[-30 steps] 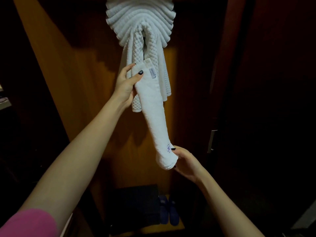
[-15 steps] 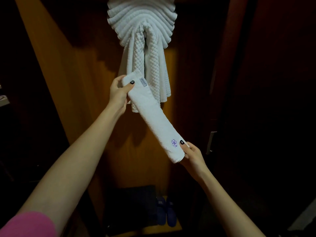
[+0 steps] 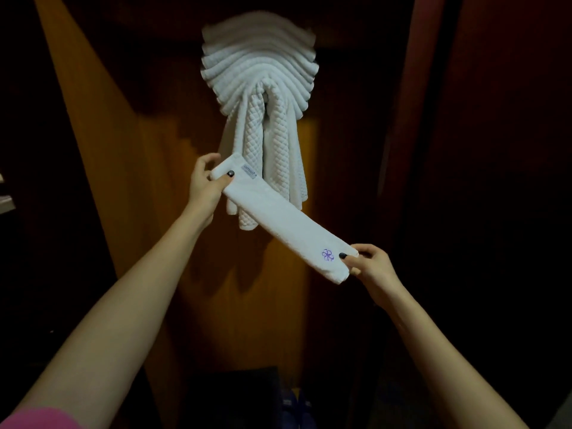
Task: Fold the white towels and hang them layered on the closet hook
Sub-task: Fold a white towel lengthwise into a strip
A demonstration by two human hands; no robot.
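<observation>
White terry, soft and light: the left grip (image 3: pixel 202 187) pinches the labelled end of the folded towel (image 3: pixel 278 218), which is held in the air before the lower part of the hanging towels (image 3: pixel 260 75). The right grip (image 3: pixel 371 267) pinches the logo end. Such cloth probably sags, so the ends are good holds. Open room lies rightward.

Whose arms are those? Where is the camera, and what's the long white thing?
The camera sits on a person's head, so you see their own two arms reaching out. The left hand and the right hand each pinch one end of a folded white towel, which is held slanting between them. A little purple flower is stitched near the right end. Behind it, more white towels hang fanned out high on the wooden closet wall.
</observation>
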